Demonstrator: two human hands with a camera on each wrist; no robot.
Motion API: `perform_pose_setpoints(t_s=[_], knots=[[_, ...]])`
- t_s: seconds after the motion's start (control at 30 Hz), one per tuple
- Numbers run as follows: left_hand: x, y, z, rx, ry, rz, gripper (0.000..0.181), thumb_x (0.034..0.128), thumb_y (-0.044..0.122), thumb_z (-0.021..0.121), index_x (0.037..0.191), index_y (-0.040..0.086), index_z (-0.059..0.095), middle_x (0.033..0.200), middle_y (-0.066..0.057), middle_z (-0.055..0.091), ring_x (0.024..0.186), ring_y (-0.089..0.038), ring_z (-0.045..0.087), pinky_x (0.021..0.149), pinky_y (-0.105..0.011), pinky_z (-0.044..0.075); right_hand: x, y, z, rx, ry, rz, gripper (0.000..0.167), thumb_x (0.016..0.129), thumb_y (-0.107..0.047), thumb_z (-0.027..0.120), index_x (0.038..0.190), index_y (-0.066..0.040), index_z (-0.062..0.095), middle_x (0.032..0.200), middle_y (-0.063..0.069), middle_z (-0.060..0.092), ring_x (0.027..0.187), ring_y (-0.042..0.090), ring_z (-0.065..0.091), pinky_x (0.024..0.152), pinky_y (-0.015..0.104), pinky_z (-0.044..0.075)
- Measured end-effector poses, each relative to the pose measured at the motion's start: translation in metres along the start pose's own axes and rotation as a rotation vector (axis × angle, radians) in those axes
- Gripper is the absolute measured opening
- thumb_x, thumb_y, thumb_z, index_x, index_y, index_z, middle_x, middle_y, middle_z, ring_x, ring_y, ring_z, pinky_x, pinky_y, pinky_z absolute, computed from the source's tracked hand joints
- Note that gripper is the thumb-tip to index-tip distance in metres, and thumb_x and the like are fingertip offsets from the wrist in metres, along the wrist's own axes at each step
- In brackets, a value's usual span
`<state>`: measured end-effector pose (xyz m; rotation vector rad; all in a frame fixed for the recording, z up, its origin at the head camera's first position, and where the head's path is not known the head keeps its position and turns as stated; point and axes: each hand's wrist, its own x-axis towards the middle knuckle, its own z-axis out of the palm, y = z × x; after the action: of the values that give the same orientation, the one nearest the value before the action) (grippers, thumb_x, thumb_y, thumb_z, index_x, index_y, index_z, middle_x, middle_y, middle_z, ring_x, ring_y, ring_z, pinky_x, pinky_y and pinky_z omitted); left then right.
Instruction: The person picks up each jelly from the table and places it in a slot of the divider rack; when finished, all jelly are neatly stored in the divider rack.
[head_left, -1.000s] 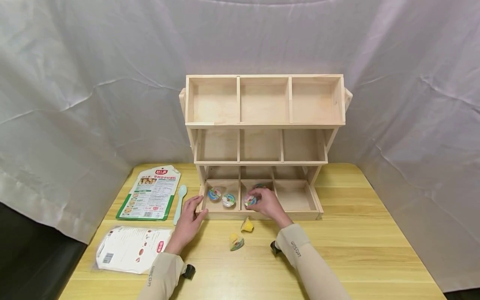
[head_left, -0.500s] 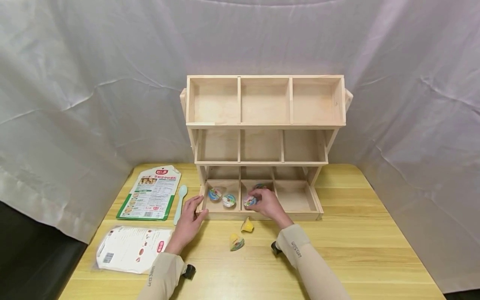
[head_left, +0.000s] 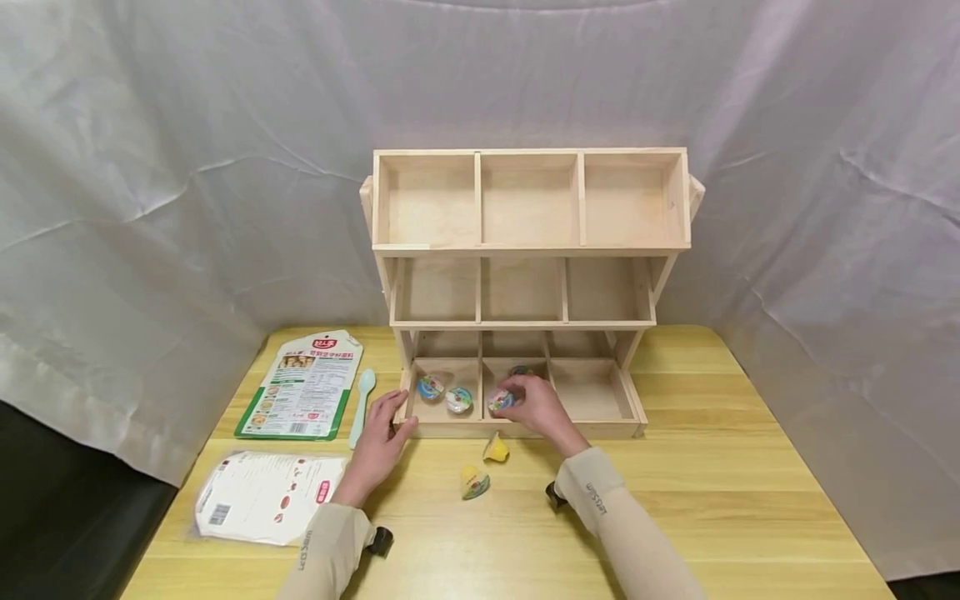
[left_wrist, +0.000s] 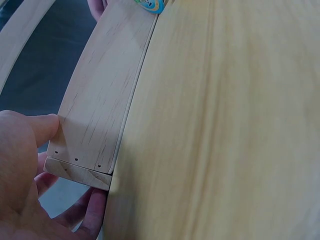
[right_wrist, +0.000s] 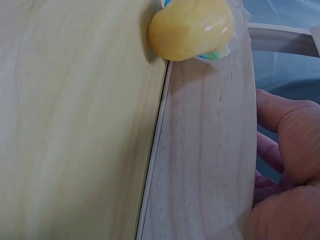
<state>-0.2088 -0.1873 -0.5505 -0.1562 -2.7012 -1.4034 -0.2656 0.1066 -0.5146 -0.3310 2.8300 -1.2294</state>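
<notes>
A wooden rack with three tiers of compartments stands on the table. At its lower left front corner, my left hand grips the wood, thumb on the front board and fingers round the side, as the left wrist view shows. My right hand reaches into the bottom middle compartment and holds a small jelly cup by its edge; the right wrist view hides that cup behind the front board. Partly covered by this hand, another jelly cup lies farther back. Two jelly cups lie in the bottom left compartment.
Two yellow jelly cups lie on the table before the rack; one yellow cup touches the front board in the right wrist view. To the left are a green-edged packet, a white packet and a pale green spoon.
</notes>
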Motion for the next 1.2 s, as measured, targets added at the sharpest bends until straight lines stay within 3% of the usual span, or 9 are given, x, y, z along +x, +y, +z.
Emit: perform_pose_setpoints(t_s=[0.23, 0.33, 0.57, 0.83, 1.2], knots=[[0.001, 0.000, 0.000, -0.001, -0.003, -0.007, 0.056, 0.1060, 0.026, 0.061, 0.157, 0.009, 0.043, 0.163, -0.013, 0.033, 0.145, -0.036, 0.043, 0.111, -0.052, 0.048, -0.007, -0.002, -0.010, 0.023, -0.003, -0.008, 0.047, 0.080, -0.013, 0.090, 0.123, -0.005, 0.073, 0.112, 0.012, 0.072, 0.084, 0.018, 0.067, 0.073, 0.032, 0.060], [0.001, 0.000, 0.001, 0.000, 0.000, -0.003, 0.057, 0.1059, 0.026, 0.061, 0.157, 0.009, 0.043, 0.163, -0.013, 0.033, 0.144, -0.036, 0.043, 0.111, -0.052, 0.049, -0.011, -0.001, -0.016, 0.033, 0.008, -0.010, 0.042, 0.084, -0.012, 0.087, 0.123, -0.006, 0.074, 0.113, 0.013, 0.072, 0.083, 0.016, 0.067, 0.071, 0.030, 0.060], [0.001, -0.001, 0.001, 0.006, 0.002, 0.006, 0.057, 0.1059, 0.026, 0.061, 0.157, 0.008, 0.043, 0.163, -0.014, 0.033, 0.145, -0.037, 0.043, 0.111, -0.052, 0.048, -0.026, 0.005, -0.030, 0.103, 0.049, -0.017, 0.040, 0.086, -0.007, 0.083, 0.125, -0.004, 0.072, 0.123, 0.016, 0.070, 0.088, 0.023, 0.071, 0.072, 0.031, 0.062], [0.001, 0.000, 0.000, 0.009, 0.004, 0.014, 0.057, 0.1057, 0.025, 0.062, 0.156, 0.008, 0.043, 0.162, -0.014, 0.034, 0.141, -0.036, 0.047, 0.108, -0.052, 0.050, -0.044, 0.007, -0.041, 0.103, 0.060, -0.043, 0.035, 0.087, -0.007, 0.082, 0.121, -0.002, 0.073, 0.118, 0.013, 0.070, 0.086, 0.017, 0.071, 0.079, 0.032, 0.062], [-0.001, 0.001, -0.001, 0.010, 0.008, 0.027, 0.057, 0.1056, 0.027, 0.062, 0.156, 0.006, 0.044, 0.161, -0.015, 0.035, 0.138, -0.036, 0.050, 0.107, -0.051, 0.051, -0.063, 0.003, -0.026, 0.159, 0.003, -0.086, 0.032, 0.089, -0.002, 0.079, 0.120, -0.002, 0.073, 0.115, 0.015, 0.073, 0.089, 0.016, 0.070, 0.080, 0.027, 0.060]])
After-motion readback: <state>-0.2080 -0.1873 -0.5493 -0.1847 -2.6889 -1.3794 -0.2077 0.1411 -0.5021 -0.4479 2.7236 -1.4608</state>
